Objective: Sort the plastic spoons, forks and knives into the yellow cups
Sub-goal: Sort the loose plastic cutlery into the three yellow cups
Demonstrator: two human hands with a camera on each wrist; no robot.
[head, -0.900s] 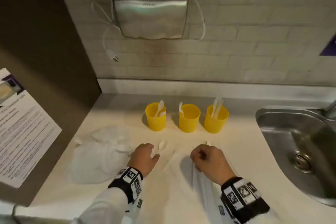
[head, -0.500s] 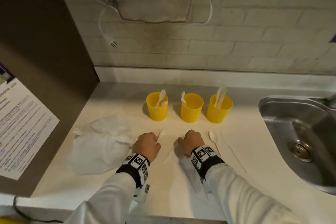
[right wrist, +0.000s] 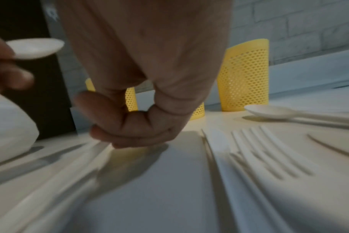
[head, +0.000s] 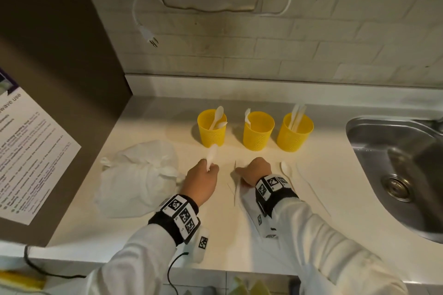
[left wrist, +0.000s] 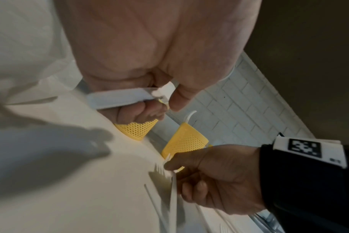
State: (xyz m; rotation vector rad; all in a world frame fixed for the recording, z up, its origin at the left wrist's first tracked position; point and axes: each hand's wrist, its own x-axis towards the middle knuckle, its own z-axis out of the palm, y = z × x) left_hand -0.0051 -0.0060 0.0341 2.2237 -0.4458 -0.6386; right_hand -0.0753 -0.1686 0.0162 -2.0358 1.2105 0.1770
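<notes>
Three yellow mesh cups stand in a row at the back: the left cup [head: 212, 128] holds spoons, the middle cup [head: 258, 130] one utensil, the right cup [head: 294, 132] knives. My left hand [head: 209, 169] pinches a white spoon [head: 212, 153] by its handle, bowl raised toward the left cup; the bowl also shows in the right wrist view [right wrist: 36, 48]. My right hand [head: 239, 171] rests low on the counter and pinches a white fork [left wrist: 173, 189] near its tines. A loose spoon [head: 286, 169] and a second fork [right wrist: 269, 149] lie to its right.
A crumpled white plastic bag [head: 136, 177] lies left of my left hand. A steel sink [head: 395, 163] is sunk into the counter at the right. A dark panel with a paper notice [head: 31, 151] bounds the left side. A loose plug [head: 149, 36] hangs on the brick wall.
My left hand has lifted the spoon off the counter toward the left cup. My right hand has moved left, off the utensil pile, onto the fork between my hands.
</notes>
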